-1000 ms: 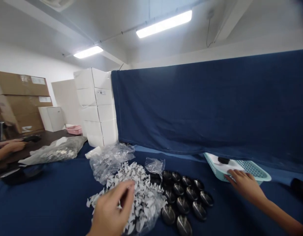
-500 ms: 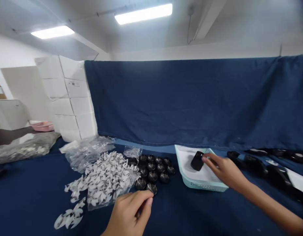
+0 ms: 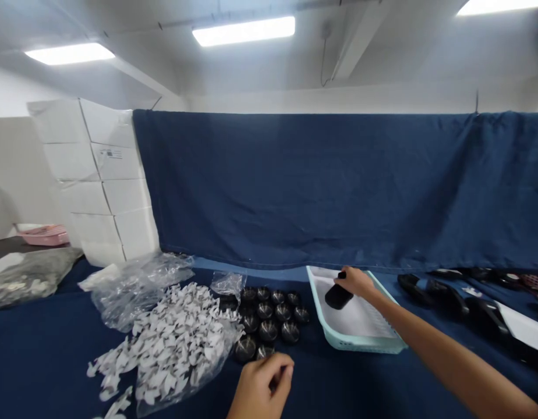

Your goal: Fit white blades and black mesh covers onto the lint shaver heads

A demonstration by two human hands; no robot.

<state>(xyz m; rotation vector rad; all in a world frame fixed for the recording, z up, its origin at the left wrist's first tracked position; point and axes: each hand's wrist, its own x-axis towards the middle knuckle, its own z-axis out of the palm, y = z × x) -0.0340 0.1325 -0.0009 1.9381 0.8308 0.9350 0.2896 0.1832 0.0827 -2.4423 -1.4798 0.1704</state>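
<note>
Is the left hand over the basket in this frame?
No, the left hand is by the black domes, while the right hand is over the basket.

black object (image 3: 337, 298), pale turquoise basket (image 3: 365, 344), black domes (image 3: 268, 331), white pieces (image 3: 181, 331), navy curtain (image 3: 286, 186)

Right hand (image 3: 357, 281), right of centre, grips black part (image 3: 337, 297) at basket (image 3: 365, 344). Left hand (image 3: 261, 383), lower centre, fingertips pinched, near black domes (image 3: 268, 330). White pieces (image 3: 179, 337) heaped lower left.
</note>
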